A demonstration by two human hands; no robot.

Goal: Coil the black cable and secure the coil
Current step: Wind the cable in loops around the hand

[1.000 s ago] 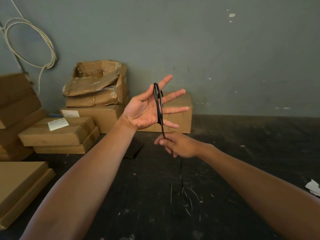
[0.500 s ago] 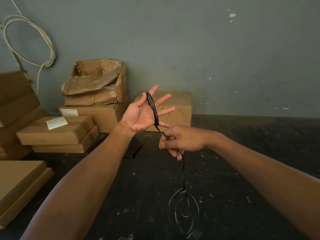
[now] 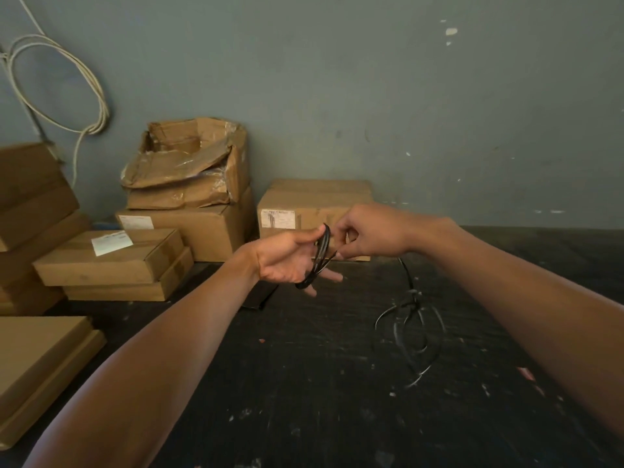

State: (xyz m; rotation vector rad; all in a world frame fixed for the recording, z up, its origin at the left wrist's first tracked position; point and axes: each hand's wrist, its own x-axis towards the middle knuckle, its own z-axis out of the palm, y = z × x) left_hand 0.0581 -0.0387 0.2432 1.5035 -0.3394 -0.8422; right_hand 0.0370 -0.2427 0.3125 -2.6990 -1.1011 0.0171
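Observation:
A thin black cable [image 3: 320, 256] is wound in several loops around the spread fingers of my left hand [image 3: 287, 261], which is held palm up in the middle of the view. My right hand [image 3: 368, 233] pinches the cable just right of the loops, at finger height. From that pinch the free length drops under my right wrist and hangs as loose, blurred loops [image 3: 410, 329] above the dark floor. The cable's end is not visible.
Cardboard boxes [image 3: 202, 228] are stacked against the grey wall at left and centre, with flat cartons [image 3: 40, 363] at the near left. A white cable coil [image 3: 60, 86] hangs on the wall. A dark flat object [image 3: 258, 295] lies under my left hand.
My left hand has lowered and turned from upright to palm up. My right hand rose from below the loops to beside them, carrying the cable rightward; the hanging loops swung right.

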